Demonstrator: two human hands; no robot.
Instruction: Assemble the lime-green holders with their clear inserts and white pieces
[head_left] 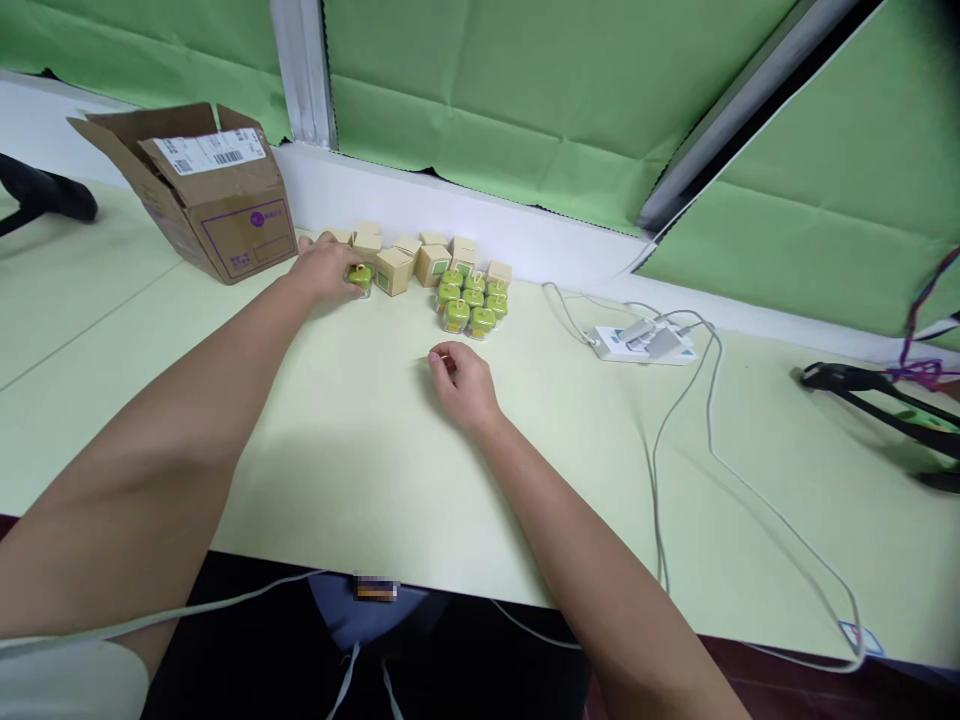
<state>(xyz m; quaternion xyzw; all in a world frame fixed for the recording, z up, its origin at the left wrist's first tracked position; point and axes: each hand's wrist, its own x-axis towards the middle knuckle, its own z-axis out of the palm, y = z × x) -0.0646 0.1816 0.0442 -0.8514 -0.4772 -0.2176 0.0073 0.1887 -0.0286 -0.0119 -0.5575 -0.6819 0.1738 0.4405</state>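
My left hand reaches to the far edge of the group and grips a small green item in a transparent case. Several similar green items in transparent cases stand bunched just right of it. Behind them, several small tan cardboard boxes sit against the wall. My right hand rests on the pale green tabletop, nearer to me, with fingers curled in. It is a short way in front of the bunch, and I cannot see anything in it.
An open cardboard shipping carton stands at the far left of the table. A white power strip with plugged-in adapters lies at the far right, and its grey cables trail over the table's near edge. Green fabric hangs behind.
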